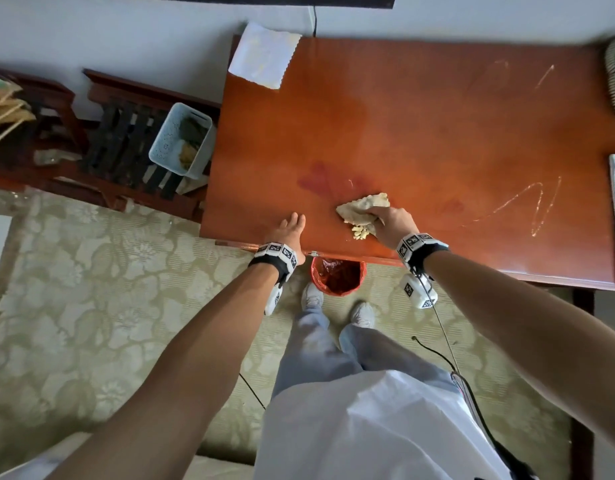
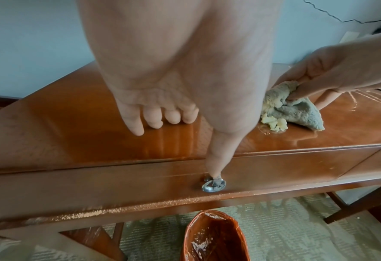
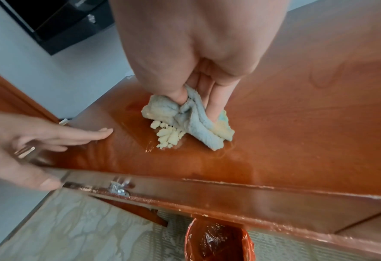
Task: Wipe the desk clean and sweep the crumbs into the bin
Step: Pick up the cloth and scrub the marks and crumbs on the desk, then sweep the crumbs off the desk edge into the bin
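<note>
Here, right hand clutching cloth (behind crumbs), left hand flat, empty.

The right hand grips a cloth beside what look like crumbs on the desk.

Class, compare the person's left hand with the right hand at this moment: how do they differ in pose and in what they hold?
1. The left hand lies flat with straight fingers; the right hand has curled fingers.
2. The left hand holds nothing; the right hand grips a cloth.
3. The right hand sits just behind the crumbs; the left hand rests apart from them, beside the pile.
Both are on the desk near its front edge, above the bin.
</note>
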Motion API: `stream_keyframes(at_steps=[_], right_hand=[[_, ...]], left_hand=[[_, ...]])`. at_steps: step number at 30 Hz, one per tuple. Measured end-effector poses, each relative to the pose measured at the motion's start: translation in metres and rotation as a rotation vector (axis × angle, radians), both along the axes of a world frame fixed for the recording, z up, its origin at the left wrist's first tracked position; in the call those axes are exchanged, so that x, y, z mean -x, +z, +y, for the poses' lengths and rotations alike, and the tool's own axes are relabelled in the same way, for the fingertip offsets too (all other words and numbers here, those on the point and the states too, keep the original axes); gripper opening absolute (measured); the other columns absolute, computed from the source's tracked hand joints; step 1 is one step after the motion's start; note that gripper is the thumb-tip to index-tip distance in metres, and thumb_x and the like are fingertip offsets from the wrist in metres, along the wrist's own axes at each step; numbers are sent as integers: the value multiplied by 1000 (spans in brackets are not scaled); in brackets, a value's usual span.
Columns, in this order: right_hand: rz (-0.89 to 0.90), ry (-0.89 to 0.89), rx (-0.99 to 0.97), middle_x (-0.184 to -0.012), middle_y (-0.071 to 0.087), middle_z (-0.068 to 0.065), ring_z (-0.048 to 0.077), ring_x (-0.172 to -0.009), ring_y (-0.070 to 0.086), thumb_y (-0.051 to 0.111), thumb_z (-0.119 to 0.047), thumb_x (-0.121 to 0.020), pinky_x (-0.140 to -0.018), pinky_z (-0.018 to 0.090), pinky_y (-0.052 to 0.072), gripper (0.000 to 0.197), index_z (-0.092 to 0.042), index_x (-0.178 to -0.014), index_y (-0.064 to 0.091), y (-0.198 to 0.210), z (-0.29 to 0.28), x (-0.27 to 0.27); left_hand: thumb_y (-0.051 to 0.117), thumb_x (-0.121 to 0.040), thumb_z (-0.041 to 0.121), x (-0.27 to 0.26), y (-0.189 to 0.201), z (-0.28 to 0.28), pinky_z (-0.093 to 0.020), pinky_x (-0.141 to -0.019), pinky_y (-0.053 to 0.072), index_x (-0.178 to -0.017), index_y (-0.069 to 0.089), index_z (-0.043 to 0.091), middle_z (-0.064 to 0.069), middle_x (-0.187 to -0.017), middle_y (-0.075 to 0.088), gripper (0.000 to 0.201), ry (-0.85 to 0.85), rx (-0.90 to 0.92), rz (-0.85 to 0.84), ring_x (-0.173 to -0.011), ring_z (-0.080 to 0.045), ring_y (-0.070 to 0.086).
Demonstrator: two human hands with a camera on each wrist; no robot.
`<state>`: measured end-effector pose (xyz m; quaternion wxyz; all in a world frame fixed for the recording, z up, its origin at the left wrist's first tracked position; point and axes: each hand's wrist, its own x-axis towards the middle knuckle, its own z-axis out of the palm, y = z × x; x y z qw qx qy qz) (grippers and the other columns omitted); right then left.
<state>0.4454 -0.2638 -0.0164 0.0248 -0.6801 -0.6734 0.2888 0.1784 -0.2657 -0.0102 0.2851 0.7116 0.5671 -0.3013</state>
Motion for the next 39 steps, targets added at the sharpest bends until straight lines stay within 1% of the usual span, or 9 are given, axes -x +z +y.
stream_keyframes(at_steps=[6,9,12,16,19,24,31,34,39], right_hand=[[19,-18,-51,-96,74,11,33,-85,69,51,-20,-95,-75,32,54,34,-35,-120,68,1,-10,5],[-9,7,-88,-93,74,12,35,-82,69,49,-20,-95,-74,35,56,35,-34,-122,67,0,-12,5],[-48,-9,-122,-87,74,10,34,-78,68,49,-17,-93,-72,35,54,39,-36,-122,67,-4,-20,11],[-34,-70,-195,-81,74,6,32,-72,68,48,-14,-89,-68,33,53,43,-36,-120,67,-9,-30,19],[-25,-75,-244,-80,73,7,35,-71,67,46,-16,-87,-65,35,54,39,-32,-113,70,-11,-29,18],[-32,-89,-342,-68,63,1,36,-62,61,42,-22,-81,-55,32,46,24,-25,-88,65,-28,-21,12],[-124,-81,-541,-72,66,1,37,-66,59,44,-23,-73,-60,33,51,37,-25,-102,67,-51,-25,13],[-156,-81,-644,-78,67,5,41,-70,59,43,-25,-74,-60,34,47,42,-27,-109,66,-61,-35,13],[-138,-87,-728,-81,70,6,42,-73,61,42,-27,-75,-61,36,50,46,-33,-116,64,-70,-44,16]], left_hand=[[76,-84,26,-1,-17,-32,-45,-123,24,-163,1,21,-1,-170,-7,109,109,-224,-107,-156,-28,6],[71,-86,20,-5,-30,-78,-44,-123,27,-161,17,13,-6,-170,4,93,397,-551,-233,-156,-29,13],[71,-85,19,-11,-48,-125,-44,-113,41,-155,28,9,-13,-166,21,83,695,-662,-242,-147,-31,34],[68,-91,29,-16,-90,-159,-46,-102,49,-145,38,8,-14,-146,46,65,893,-367,-216,-129,-34,52],[66,-93,35,-21,-140,-163,-36,-95,48,-135,50,7,-14,-126,66,52,978,-118,-276,-119,-32,62],[67,-94,32,-41,-247,-150,-35,-92,48,-129,57,4,-16,-122,70,46,863,-53,-280,-115,-33,64],[66,-94,38,-64,-383,-122,-38,-87,54,-107,71,3,-15,-109,75,37,965,-73,-316,-101,-34,70],[62,-95,41,-66,-438,-116,-35,-92,51,-120,70,8,-14,-120,72,41,988,-65,-325,-110,-33,68],[60,-101,21,-69,-478,-108,-34,-106,39,-145,49,1,-18,-144,57,50,1075,-64,-331,-131,-34,55]])
